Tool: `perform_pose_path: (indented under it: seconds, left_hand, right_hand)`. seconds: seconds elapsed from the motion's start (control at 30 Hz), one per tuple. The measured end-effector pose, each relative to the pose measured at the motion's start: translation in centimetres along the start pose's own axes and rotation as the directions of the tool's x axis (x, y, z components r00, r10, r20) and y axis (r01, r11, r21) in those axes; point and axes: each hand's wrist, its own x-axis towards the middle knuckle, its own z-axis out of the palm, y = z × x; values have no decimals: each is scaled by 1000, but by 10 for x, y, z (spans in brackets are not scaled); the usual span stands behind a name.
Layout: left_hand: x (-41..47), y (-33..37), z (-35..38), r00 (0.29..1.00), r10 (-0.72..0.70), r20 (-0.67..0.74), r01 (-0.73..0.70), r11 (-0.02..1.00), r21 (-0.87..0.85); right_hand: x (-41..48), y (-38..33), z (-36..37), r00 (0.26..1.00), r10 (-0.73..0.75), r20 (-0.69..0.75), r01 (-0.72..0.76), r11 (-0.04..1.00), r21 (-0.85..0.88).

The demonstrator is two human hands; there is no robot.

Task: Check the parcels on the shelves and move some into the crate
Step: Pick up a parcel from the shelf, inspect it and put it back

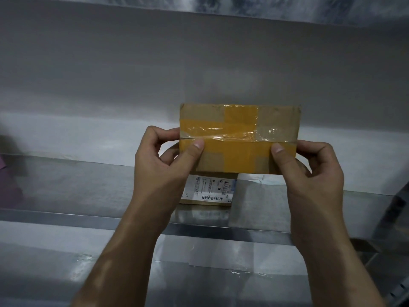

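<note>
Where the metal shelf (66,196) meets the left edge of the view, a blurred purple thing (8,185) lies on it; what it is cannot be told. The shelf runs across the scene against a pale wall (199,63), with a lower shelf (199,280) nearer and below it.

Right of the purple thing and well apart from it, the left hand (163,165) grips the left end of a cardboard parcel (239,138). Its thumb (195,147) is pressed on the near face and its fingers are curled round behind the edge. The cardboard parcel is held up in the air above the shelf, near face towards the camera, crossed by bands of yellow-brown tape and a clear strip along its middle seam.

Below it, on the shelf, lies a flat labelled parcel (199,201) with a white shipping label (210,191) and barcodes, partly hidden by the held parcel and the left hand. Just beside it on the right lies a grey bag parcel (261,196), touching or nearly touching it.

The right hand (314,173) grips the cardboard parcel's right end in the same way, thumb (277,149) on the near face and fingers wrapped behind. At the far right a dark rack upright (396,213) stands at the end of the shelf.
</note>
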Motion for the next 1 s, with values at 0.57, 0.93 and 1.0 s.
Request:
perform_pose_path:
  seconds: [0.57, 0.93, 1.0]
  left_hand:
    - [4, -4, -3, 1000, 3, -22, -3, 1000, 11]
    - [5, -1, -3, 995, -73, -68, 70, 997, -40]
    - [5, -4, -4, 995, -68, -73, 67, 997, -26]
  right_hand:
    - [1, 4, 2, 999, -22, 29, 23, 999, -42]
    - [-1, 2, 5, 1000, 13, 15, -13, 1000, 26]
    - [-1, 5, 4, 999, 27, 19, -27, 1000, -2]
